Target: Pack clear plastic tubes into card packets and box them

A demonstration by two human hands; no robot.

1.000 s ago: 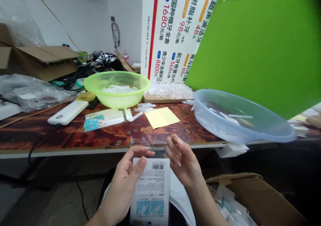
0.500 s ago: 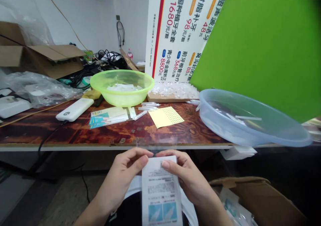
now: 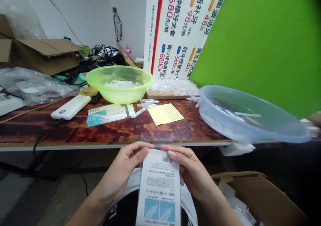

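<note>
A white printed packet (image 3: 160,179) with a barcode, small text and two blue pictures is held over my lap, just in front of the table edge. My left hand (image 3: 127,165) pinches its upper left corner between thumb and fingers. At the upper right corner, my right hand (image 3: 189,167) grips it with the thumb on the printed face. Clear film seems to stick out past the packet's top; its outline is faint. Beyond my hands lie a yellow sticker sheet (image 3: 165,114), several blue-and-white packets (image 3: 107,115) and several white tubes (image 3: 147,103).
On the table (image 3: 75,132) stand a green basin (image 3: 119,95) and a blue basin (image 3: 225,125), both with white pieces inside. A white power bank (image 3: 71,107) with a cable lies left. Small clear pieces (image 3: 173,87) are heaped behind. A cardboard box (image 3: 260,192) sits low right.
The packet has tilted slightly and its top has moved up, uncovering the barcode more clearly. Both hands have risen a little with it. A blurred shape has appeared at the far right edge.
</note>
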